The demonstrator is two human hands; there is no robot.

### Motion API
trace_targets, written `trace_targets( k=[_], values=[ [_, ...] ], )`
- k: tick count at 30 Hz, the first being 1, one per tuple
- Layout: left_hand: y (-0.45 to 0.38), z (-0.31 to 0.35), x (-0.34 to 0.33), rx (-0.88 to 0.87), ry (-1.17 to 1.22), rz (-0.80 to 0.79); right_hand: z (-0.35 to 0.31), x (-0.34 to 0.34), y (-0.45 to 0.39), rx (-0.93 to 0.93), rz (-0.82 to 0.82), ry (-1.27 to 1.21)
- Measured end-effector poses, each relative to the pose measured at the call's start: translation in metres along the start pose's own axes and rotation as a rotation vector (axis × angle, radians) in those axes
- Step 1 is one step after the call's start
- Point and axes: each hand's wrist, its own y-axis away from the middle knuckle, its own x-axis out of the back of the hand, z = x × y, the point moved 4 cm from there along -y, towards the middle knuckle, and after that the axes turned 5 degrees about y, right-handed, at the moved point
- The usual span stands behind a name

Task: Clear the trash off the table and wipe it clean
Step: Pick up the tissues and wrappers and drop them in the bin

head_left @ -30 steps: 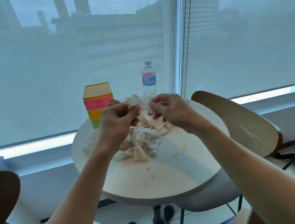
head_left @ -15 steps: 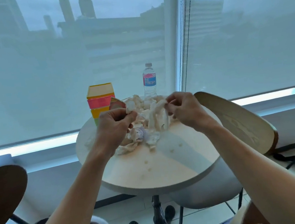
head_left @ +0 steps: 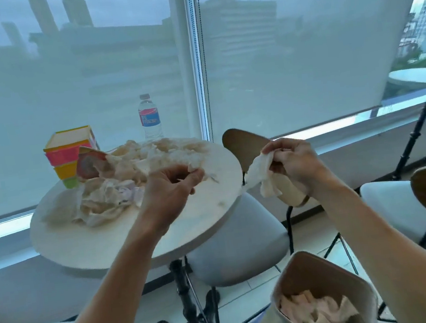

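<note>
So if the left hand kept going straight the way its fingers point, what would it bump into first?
Probably the crumpled tissue pile on the table. The left hand reaches forward over the tabletop, already pinching a bit of tissue at the pile's near edge. From this one view the depth is hard to judge.

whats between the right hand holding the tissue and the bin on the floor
In the head view nothing solid: the right hand holds the tissue in open air past the table edge, with only a chair seat and floor behind, above the bin.
</note>
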Motion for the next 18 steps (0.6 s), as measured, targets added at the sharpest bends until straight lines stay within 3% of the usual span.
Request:
trace_targets(
  k=[12, 18],
  values=[
    [0.045, -0.016, -0.134, 0.021, -0.031, -0.199, 0.144, 0.124, 0.049, -0.271, 0.06, 0.352],
    [0.071, -0.064, -0.18, 0.161, -0.122, -0.269, 0.215, 0.133, 0.08, -0.367, -0.186, 0.596]
  ],
)
